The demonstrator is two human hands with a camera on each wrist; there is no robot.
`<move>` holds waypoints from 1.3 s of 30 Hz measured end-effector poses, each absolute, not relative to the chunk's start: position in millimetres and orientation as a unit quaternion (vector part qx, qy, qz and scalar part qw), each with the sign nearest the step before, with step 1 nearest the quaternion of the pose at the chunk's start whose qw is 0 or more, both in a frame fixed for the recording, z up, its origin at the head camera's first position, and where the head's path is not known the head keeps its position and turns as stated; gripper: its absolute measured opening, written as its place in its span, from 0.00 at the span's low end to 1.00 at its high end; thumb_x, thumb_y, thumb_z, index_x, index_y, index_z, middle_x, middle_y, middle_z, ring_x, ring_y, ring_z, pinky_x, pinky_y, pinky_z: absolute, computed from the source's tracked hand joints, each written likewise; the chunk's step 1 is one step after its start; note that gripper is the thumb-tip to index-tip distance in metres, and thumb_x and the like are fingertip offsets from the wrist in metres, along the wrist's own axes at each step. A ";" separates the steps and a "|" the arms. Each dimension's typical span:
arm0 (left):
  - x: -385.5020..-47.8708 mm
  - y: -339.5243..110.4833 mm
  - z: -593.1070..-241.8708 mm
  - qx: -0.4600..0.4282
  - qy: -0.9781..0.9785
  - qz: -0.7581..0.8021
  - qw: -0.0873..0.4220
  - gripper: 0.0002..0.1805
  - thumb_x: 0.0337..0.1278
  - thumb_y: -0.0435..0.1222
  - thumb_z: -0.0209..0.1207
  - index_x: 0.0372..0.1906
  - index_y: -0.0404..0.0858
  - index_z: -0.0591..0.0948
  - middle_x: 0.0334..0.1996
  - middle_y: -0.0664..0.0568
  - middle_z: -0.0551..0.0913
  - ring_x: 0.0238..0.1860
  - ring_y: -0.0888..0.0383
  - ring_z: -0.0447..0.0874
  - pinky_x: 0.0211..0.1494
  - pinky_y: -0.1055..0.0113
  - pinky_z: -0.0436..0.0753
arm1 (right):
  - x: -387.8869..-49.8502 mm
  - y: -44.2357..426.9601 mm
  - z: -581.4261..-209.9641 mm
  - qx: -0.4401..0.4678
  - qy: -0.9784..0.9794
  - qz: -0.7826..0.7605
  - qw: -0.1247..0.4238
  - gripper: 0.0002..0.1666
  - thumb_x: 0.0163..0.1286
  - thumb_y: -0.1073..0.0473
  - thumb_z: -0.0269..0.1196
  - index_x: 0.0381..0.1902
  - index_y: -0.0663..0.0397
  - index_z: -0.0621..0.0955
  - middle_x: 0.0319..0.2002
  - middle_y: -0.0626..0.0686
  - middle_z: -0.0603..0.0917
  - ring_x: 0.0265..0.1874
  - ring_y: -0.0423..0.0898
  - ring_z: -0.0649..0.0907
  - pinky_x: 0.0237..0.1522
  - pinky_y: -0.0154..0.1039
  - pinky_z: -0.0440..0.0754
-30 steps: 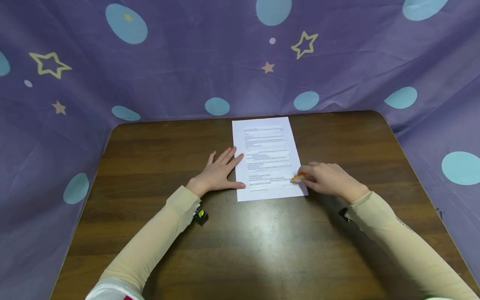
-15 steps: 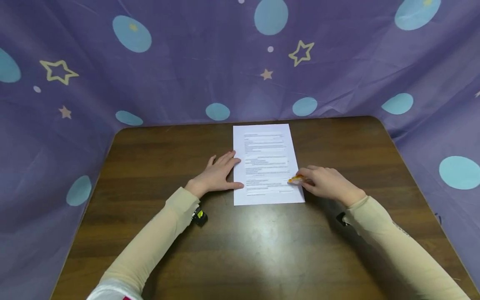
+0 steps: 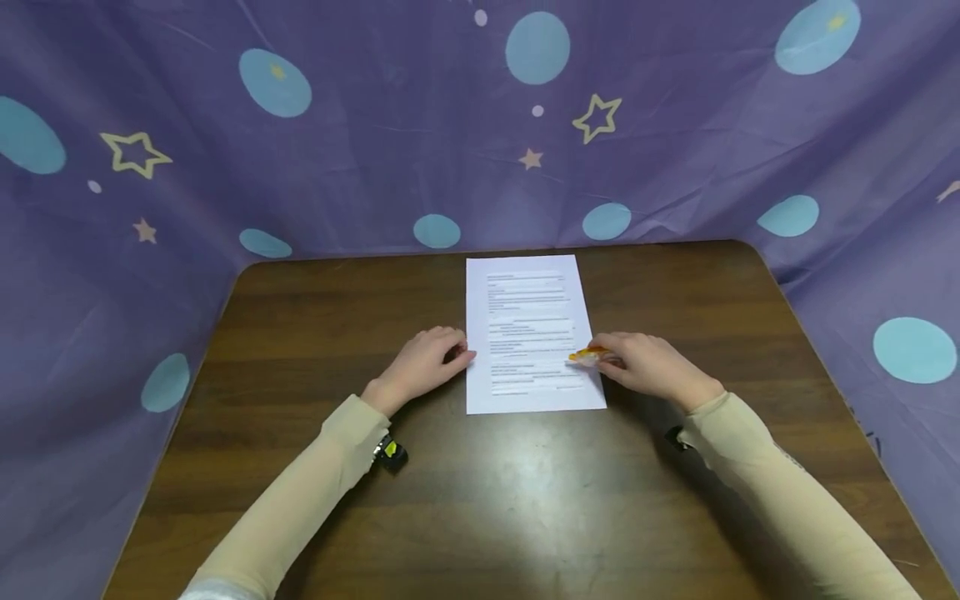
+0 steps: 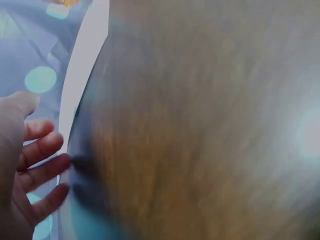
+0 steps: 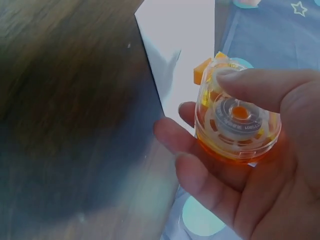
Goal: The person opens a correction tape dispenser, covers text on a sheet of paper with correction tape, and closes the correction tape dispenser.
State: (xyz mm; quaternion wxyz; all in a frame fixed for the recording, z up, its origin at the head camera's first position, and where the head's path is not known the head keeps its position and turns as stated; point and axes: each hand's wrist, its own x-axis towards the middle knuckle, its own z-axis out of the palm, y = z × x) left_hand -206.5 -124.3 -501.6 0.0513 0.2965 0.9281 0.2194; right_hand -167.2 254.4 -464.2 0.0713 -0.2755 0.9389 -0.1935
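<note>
A printed sheet of white paper (image 3: 525, 300) lies on the wooden table. My right hand (image 3: 651, 367) pinches a clear and orange correction tape (image 5: 237, 117) between thumb and fingers, over the sheet's lower right edge. Its orange tip (image 5: 202, 71) points toward the paper; whether it touches cannot be told. At the sheet's left edge is my left hand (image 3: 420, 367), fingers loosely bent. The left wrist view shows the left fingers (image 4: 45, 167) apart from the thumb, with nothing between them. Whether any fingertip touches the paper is unclear.
The brown wooden table (image 3: 525, 500) extends around the sheet on all sides. A purple curtain (image 3: 360, 150) with blue spots and stars stands behind the table and along both sides. A small black device (image 3: 392, 454) is strapped under the left wrist.
My left hand, earlier spread flat on the sheet's left margin, has drawn its fingers in and back to the edge. My right hand keeps the correction tape near the lower right. The head view tilted slightly.
</note>
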 end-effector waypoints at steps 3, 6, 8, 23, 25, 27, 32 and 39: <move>-201.6 -119.6 -501.9 0.290 0.929 0.225 0.047 0.11 0.73 0.46 0.63 0.34 0.46 0.79 0.25 0.59 0.76 0.26 0.61 0.72 0.28 0.66 0.70 | -173.2 251.0 -467.4 -0.275 0.934 -0.217 0.075 0.13 0.72 0.58 0.68 0.52 0.54 0.85 0.44 0.52 0.89 0.35 0.46 0.82 0.39 0.51 0.82; -196.5 -110.8 -501.5 0.297 0.925 0.233 0.037 0.10 0.71 0.45 0.65 0.34 0.48 0.79 0.23 0.61 0.74 0.24 0.64 0.71 0.26 0.69 0.67 | -179.6 245.0 -470.4 -0.273 0.929 -0.237 0.079 0.14 0.72 0.57 0.68 0.54 0.53 0.85 0.43 0.51 0.89 0.35 0.45 0.82 0.40 0.50 0.82; -193.3 -102.7 -501.5 0.307 0.920 0.242 0.031 0.08 0.70 0.45 0.66 0.36 0.47 0.81 0.24 0.62 0.75 0.25 0.64 0.71 0.27 0.69 0.69 | -183.4 239.8 -471.2 -0.274 0.927 -0.244 0.078 0.15 0.72 0.58 0.68 0.54 0.54 0.85 0.43 0.52 0.89 0.35 0.45 0.83 0.40 0.49 0.82; -183.3 -52.7 -505.6 0.278 0.836 0.460 0.106 0.15 0.68 0.40 0.68 0.53 0.37 0.83 0.38 0.50 0.88 0.29 0.66 0.82 0.32 0.70 0.80 | -189.6 197.3 -460.6 -0.363 0.882 -0.292 0.070 0.11 0.72 0.61 0.69 0.51 0.55 0.85 0.44 0.46 0.88 0.40 0.41 0.83 0.45 0.44 0.83; -185.1 -49.7 -506.2 0.269 0.826 0.483 0.111 0.11 0.68 0.38 0.68 0.49 0.37 0.84 0.36 0.50 0.88 0.29 0.67 0.81 0.31 0.71 0.79 | -189.7 194.7 -457.7 -0.366 0.882 -0.290 0.071 0.11 0.73 0.61 0.68 0.51 0.54 0.85 0.45 0.46 0.88 0.40 0.41 0.83 0.45 0.44 0.82; -187.0 -47.6 -507.6 0.263 0.816 0.503 0.113 0.09 0.68 0.36 0.68 0.47 0.36 0.84 0.33 0.50 0.87 0.28 0.66 0.80 0.31 0.71 0.77 | -189.8 192.7 -455.0 -0.365 0.883 -0.288 0.069 0.11 0.73 0.61 0.68 0.51 0.54 0.85 0.45 0.46 0.88 0.40 0.41 0.83 0.46 0.44 0.82; -190.2 -46.3 -509.7 0.264 0.796 0.535 0.108 0.08 0.68 0.34 0.67 0.46 0.33 0.85 0.29 0.50 0.84 0.27 0.65 0.77 0.29 0.72 0.75 | -190.4 190.3 -449.9 -0.360 0.885 -0.288 0.062 0.11 0.73 0.61 0.68 0.51 0.55 0.85 0.44 0.48 0.88 0.41 0.43 0.84 0.47 0.46 0.83; -190.5 -48.1 -506.8 0.255 0.793 0.543 0.102 0.07 0.66 0.33 0.69 0.42 0.33 0.86 0.29 0.51 0.85 0.29 0.64 0.78 0.31 0.72 0.76 | -191.9 190.1 -450.9 -0.366 0.879 -0.297 0.068 0.11 0.74 0.61 0.67 0.52 0.55 0.85 0.46 0.49 0.88 0.42 0.43 0.84 0.47 0.45 0.83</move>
